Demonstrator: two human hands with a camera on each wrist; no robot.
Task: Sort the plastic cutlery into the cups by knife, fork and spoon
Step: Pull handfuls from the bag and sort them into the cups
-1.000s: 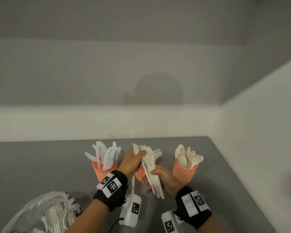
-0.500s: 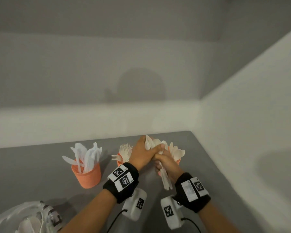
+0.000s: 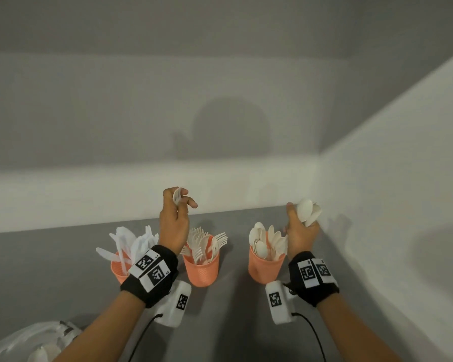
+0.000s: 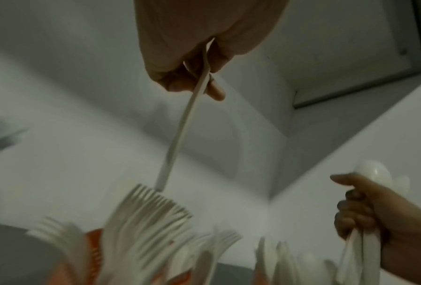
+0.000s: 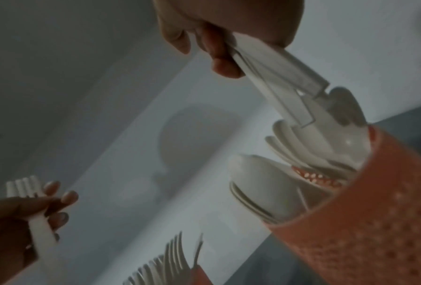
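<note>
At the far left, at the near edge of the grey table [image 3: 50, 270], lies a clear plastic bag [image 3: 24, 340] with white cutlery in it, well apart from the cups. Next comes the knife cup [image 3: 118, 270], orange, its white knives fanning out leftward; the left wrist's black band crosses in front of it. The left hand [image 3: 174, 226] is raised above the gap between this cup and the fork cup [image 3: 202, 270], pinching a single white fork [image 4: 180, 131] by its neck, tines up, handle hanging down so its tip meets the tines standing in the fork cup. Bare table separates the fork cup from the spoon cup [image 3: 266, 267]. The right hand [image 3: 302, 231] hovers just beside and above the spoon cup's right rim, fingers clenched round a bundle of spoons [image 3: 309, 211], bowls up; in the right wrist view the handles reach down among the spoons in the cup. Just right of that hand the white side wall [image 3: 390, 205] closes in, leaving little room; the back wall stands behind all three cups
</note>
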